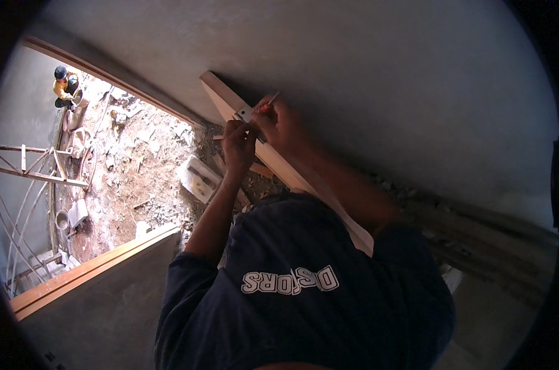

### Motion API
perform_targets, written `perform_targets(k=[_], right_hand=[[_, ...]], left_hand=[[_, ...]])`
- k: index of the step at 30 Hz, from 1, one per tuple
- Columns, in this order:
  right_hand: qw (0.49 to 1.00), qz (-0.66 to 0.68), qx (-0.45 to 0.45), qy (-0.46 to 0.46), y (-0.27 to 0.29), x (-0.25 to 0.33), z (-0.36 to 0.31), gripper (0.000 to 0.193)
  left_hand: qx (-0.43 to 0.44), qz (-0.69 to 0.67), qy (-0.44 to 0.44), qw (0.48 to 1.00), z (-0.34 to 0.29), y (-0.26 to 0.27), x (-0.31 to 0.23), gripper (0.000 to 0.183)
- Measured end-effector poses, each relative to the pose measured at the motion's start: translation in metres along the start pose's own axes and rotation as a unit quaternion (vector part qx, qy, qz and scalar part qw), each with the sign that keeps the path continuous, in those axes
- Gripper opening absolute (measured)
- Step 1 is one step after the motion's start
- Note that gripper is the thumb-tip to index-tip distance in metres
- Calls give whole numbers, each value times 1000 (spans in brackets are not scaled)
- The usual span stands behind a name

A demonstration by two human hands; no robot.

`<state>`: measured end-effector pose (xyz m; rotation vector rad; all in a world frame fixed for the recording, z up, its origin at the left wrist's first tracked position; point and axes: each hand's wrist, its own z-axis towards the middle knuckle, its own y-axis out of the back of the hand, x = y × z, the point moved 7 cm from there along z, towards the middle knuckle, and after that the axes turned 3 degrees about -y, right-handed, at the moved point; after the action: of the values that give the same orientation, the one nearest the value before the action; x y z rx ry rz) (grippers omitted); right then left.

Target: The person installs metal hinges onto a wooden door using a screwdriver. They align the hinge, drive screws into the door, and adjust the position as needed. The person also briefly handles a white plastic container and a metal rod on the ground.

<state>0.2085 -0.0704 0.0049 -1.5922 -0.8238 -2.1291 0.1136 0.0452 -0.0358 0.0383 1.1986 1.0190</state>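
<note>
my right hand [279,126] closes on one slim red tool [266,108], my left hand [239,148] curls, hold unclear, beside one metal plate [245,113] at eleven o'clock on one wooden beam [279,166], both hands angled inward, one co-worker [64,87] at ten.

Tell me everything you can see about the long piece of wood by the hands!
The long piece of wood is narrow and light brown, with a squared far end. It slants from the upper left down to the right, passing between the dark shirt and right arm. A small flat piece of metal with a hole sits against it near the far end, where the left hand and right hand are. I can't tell what holds it up.
</note>
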Motion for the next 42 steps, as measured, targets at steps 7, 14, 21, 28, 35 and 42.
perform_targets(k=[7,14,21,28,35,42], right_hand=[[998,-17,4,-55,-3,0,1,23],[996,-46,19,-73,-4,-5,2,19],[998,36,-35,31,2,2,-5,21],[1000,-6,3,-3,-1,8,-5,21],[956,280,-86,-28,8,-21,-17,25],[973,178,-142,-43,45,-30,-35,28]], left_hand=[[0,2,13,1000,-5,-3,7,12],[8,2,-6,1000,-1,-1,5,12],[4,-23,0,1000,-3,-2,5,12],[8,-13,-12,1000,1,-1,4,12],[25,-13,74,997,-4,0,5,23],[-24,-78,79,994,-31,16,22,36]])
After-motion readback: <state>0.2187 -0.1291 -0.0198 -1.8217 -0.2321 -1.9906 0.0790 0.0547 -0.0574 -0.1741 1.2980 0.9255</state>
